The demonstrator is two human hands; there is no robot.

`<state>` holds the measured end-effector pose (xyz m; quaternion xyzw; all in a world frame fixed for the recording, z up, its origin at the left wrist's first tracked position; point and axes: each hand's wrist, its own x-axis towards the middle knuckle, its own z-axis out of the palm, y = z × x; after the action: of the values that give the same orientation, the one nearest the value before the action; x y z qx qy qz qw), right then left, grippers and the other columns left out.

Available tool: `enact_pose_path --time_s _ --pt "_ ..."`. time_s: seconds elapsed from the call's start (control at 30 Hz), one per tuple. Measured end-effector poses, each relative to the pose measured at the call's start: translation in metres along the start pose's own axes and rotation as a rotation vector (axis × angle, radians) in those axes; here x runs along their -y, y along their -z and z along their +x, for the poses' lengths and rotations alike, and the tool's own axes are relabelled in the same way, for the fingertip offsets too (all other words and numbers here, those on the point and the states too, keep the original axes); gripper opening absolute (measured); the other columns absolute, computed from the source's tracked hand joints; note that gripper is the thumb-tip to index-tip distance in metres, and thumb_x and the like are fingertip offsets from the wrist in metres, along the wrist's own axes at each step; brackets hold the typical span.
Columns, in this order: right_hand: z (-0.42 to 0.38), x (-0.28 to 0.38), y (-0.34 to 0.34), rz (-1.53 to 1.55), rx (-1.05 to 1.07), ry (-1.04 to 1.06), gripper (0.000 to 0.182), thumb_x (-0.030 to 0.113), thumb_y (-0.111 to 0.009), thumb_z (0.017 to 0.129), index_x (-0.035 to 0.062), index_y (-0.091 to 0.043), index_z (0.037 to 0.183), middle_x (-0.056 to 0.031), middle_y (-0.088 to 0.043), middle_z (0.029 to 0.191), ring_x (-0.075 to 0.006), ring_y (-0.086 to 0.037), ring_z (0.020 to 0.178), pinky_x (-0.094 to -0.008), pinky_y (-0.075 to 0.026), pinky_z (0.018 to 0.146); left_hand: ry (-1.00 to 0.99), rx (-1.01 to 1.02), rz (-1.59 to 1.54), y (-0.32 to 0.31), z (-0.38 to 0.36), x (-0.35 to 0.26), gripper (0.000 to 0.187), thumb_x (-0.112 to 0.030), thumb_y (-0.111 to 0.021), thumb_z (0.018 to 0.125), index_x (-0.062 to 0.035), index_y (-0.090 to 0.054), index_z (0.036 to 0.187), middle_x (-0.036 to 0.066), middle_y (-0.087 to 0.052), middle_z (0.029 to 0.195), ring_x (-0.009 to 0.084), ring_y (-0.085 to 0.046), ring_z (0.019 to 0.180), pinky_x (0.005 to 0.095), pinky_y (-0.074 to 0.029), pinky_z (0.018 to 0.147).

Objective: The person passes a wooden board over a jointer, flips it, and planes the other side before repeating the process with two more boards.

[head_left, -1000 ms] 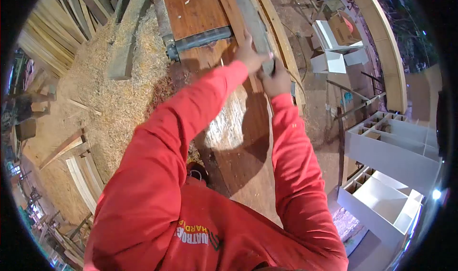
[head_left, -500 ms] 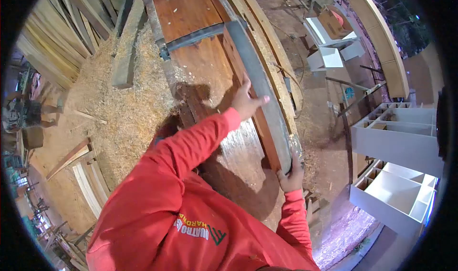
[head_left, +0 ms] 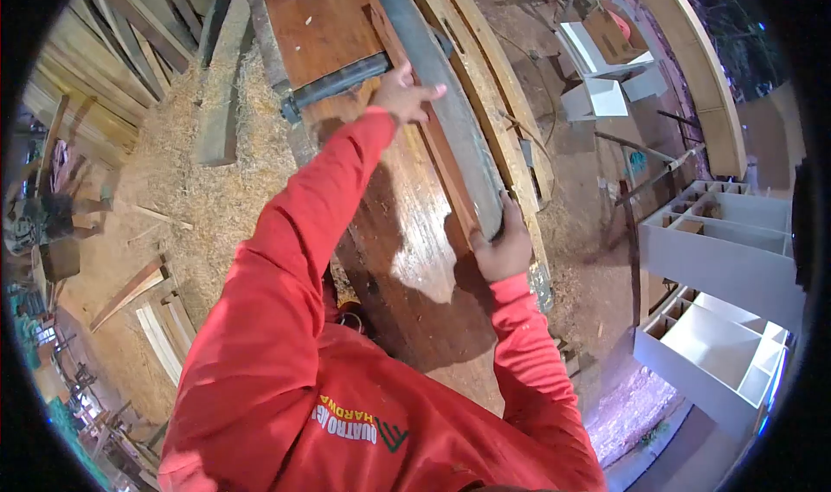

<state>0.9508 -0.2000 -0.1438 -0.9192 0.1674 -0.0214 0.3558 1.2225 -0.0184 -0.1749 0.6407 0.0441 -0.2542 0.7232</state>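
Observation:
A wooden plank (head_left: 450, 102) with a grey upper face and a reddish side lies lengthwise on a smooth reddish-brown bench bed (head_left: 394, 189). My left hand (head_left: 409, 98) rests against its near side, thumb over the top face and fingers on the side. At the plank's close end, my right hand (head_left: 504, 243) grips the end with thumb and fingers on either side. Left of the plank, a dark bar (head_left: 338, 85) crosses a gap in the bed. Long pale wooden rails (head_left: 485, 85) run along the plank's far side.
Sawdust and shavings (head_left: 164, 180) cover the ground at left, with a thick beam (head_left: 221, 102) lying there. Stacked boards (head_left: 78, 94) lean at upper left. White compartmented cabinets (head_left: 723, 250) stand at right. A person (head_left: 52, 219) is at the far left edge.
Both hands and the plank have moved forward along the bed, away from my body. My left arm now reaches out straighter, and the plank's far end has passed beyond the dark bar.

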Motion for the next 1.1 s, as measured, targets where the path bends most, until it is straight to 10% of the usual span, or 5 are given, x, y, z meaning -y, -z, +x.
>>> enact_pose_path --time_s 0.23,0.3,0.47,0.5,1.1 --pt "0.132 0.061 -0.062 -0.116 -0.003 0.014 0.082 0.031 -0.076 0.079 -0.0008 -0.050 0.150 -0.0356 -0.058 0.141 -0.0491 -0.061 0.127 -0.0512 -0.050 0.108 -0.147 -0.083 0.109 0.050 0.088 -0.016 0.062 -0.025 -0.088 0.086 -0.0025 -0.063 0.138 0.009 -0.076 0.113 0.0186 -0.073 0.097 0.0361 -0.060 0.079" --pt "0.185 0.069 -0.099 -0.181 -0.192 0.177 0.078 0.036 -0.079 0.077 -0.0012 -0.058 0.143 -0.0294 -0.073 0.110 -0.0451 -0.073 0.101 -0.0506 -0.058 0.092 -0.245 -0.175 0.305 0.042 0.086 0.007 0.075 -0.033 -0.090 0.081 0.0047 -0.061 0.138 0.014 -0.075 0.116 0.0221 -0.072 0.101 0.0350 -0.058 0.087" --pt "0.303 0.141 -0.145 -0.199 -0.147 0.054 0.052 0.044 -0.059 0.093 0.0028 -0.070 0.123 -0.0295 -0.074 0.106 -0.0481 -0.071 0.102 -0.0528 -0.057 0.092 -0.275 -0.200 0.594 0.067 0.099 -0.042 0.064 -0.046 -0.089 0.075 0.0076 -0.072 0.105 0.025 -0.072 0.093 0.0319 -0.073 0.092 0.0405 -0.056 0.087" --pt "0.318 0.152 -0.151 -0.191 -0.131 0.058 0.051 0.042 -0.058 0.093 0.0032 -0.070 0.122 -0.0293 -0.074 0.108 -0.0479 -0.071 0.103 -0.0535 -0.057 0.092 -0.307 -0.263 0.633 0.078 0.122 -0.047 0.051 -0.048 -0.089 0.079 -0.0014 -0.078 0.095 0.006 -0.070 0.079 0.0161 -0.061 0.072 0.0366 -0.048 0.066" --pt "0.440 0.216 -0.199 -0.118 -0.065 0.151 0.055 0.041 -0.063 0.087 0.0012 -0.069 0.125 -0.0305 -0.072 0.116 -0.0469 -0.070 0.111 -0.0524 -0.056 0.098 -0.250 -0.261 0.592 0.153 0.229 -0.116 0.032 -0.029 -0.085 0.083 -0.0010 -0.074 0.096 0.015 -0.073 0.085 0.0268 -0.070 0.081 0.0435 -0.054 0.070"
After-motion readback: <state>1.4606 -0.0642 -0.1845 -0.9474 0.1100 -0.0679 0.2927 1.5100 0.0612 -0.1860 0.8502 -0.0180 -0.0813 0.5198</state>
